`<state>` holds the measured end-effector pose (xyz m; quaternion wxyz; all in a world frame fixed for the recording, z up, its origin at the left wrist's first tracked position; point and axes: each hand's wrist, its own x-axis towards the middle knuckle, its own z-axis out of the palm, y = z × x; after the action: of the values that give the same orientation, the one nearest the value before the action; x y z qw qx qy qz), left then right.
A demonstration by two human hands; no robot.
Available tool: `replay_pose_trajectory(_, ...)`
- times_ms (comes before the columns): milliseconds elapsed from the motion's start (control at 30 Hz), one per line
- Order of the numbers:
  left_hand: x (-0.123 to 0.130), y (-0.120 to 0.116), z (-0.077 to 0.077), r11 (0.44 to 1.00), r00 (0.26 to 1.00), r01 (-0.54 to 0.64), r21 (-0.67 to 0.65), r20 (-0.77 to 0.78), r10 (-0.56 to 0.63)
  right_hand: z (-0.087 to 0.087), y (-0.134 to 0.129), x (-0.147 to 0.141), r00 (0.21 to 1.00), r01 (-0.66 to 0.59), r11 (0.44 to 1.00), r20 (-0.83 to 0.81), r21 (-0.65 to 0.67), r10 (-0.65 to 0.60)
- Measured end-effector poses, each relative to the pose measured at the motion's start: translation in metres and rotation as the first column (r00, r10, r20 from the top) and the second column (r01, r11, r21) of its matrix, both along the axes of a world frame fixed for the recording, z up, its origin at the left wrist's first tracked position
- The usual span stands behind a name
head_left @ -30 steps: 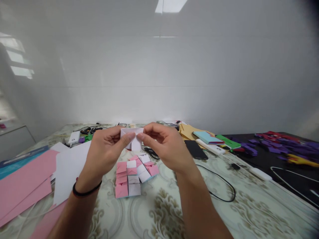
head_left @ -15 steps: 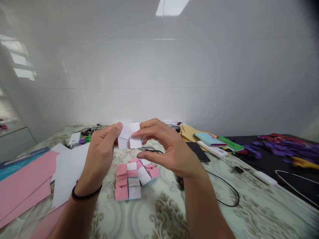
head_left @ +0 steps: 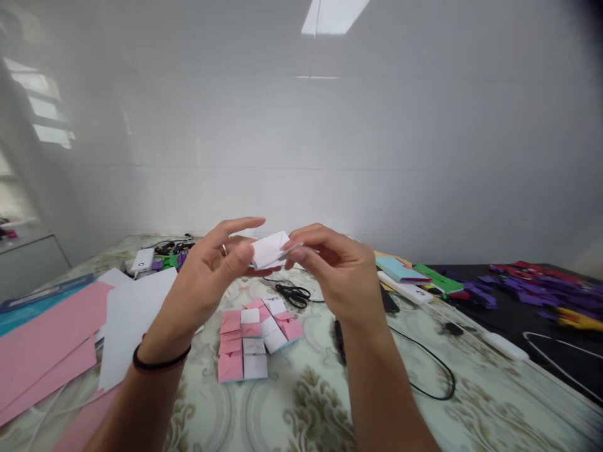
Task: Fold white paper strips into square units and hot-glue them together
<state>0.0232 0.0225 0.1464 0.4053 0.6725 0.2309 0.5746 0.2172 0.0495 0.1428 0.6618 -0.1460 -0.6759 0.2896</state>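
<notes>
A small folded white paper piece (head_left: 270,249) is held up above the table between both hands. My left hand (head_left: 211,267) pinches its left side with the thumb on top, the index finger stretched out above it. On the right, my right hand (head_left: 336,267) grips a flap of the same paper between thumb and fingertips. The paper is tilted, and its underside is mostly hidden. Below the hands lie several folded pink and white paper pieces (head_left: 242,345), set close together on the patterned tablecloth (head_left: 282,402).
Pink sheets (head_left: 51,339) and white sheets (head_left: 134,314) lie at the left. A black cable (head_left: 294,294) is coiled behind the folded pieces. To the right are a light blue paper stack (head_left: 400,270), a white power bank (head_left: 407,287) and purple pieces (head_left: 532,292) on a black surface.
The white paper has been tilted from facing me to nearly flat and shifted right. My right hand has closed on its right edge, and my left index finger has lifted away.
</notes>
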Motion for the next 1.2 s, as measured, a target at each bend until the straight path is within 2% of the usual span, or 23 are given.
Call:
replay_pose_trajectory(100, -0.001, -0.003, 0.002, 0.999, 0.996, -0.007, 0.04, -0.084, 0.01, 0.001, 0.0, -0.001, 0.999, 0.013, 0.999, -0.046, -0.047, -0.015)
replay_pose_trajectory(200, 0.001, -0.005, 0.003, 0.997, 0.995, -0.06, 0.045, -0.075, 0.063, 0.001, -0.001, -0.001, 0.999, 0.007, 0.998, -0.045, -0.065, -0.01)
replay_pose_trajectory(300, 0.001, -0.008, 0.005, 0.997, 0.997, -0.05, 0.051, -0.049, 0.053, 0.002, -0.002, 0.0, 1.0, 0.0, 0.999, -0.009, -0.055, 0.0)
replay_pose_trajectory(433, -0.001, -0.01, 0.005, 0.992, 0.99, -0.119, 0.048, -0.064, 0.122, 0.001, -0.002, 0.004, 0.998, -0.009, 0.999, 0.069, -0.048, 0.012)
replay_pose_trajectory(567, -0.004, -0.01, 0.004, 0.996, 0.996, -0.076, 0.041, -0.052, 0.078, 0.001, -0.001, 0.008, 0.992, -0.066, 0.996, 0.1, -0.067, 0.073)
replay_pose_trajectory(700, -0.006, -0.012, 0.003, 0.995, 0.993, -0.092, 0.039, -0.068, 0.094, -0.001, 0.0, 0.012, 0.983, -0.084, 0.991, 0.156, -0.103, 0.1)
replay_pose_trajectory(1067, -0.008, -0.009, 0.002, 0.983, 0.97, -0.16, 0.091, -0.167, 0.174, 0.0, -0.001, 0.014, 0.967, 0.032, 0.993, 0.255, -0.113, -0.003)
replay_pose_trajectory(1200, -0.008, -0.01, 0.002, 0.981, 0.963, -0.154, 0.12, -0.202, 0.176, 0.001, -0.001, 0.011, 0.967, 0.084, 0.996, 0.244, -0.034, -0.073)
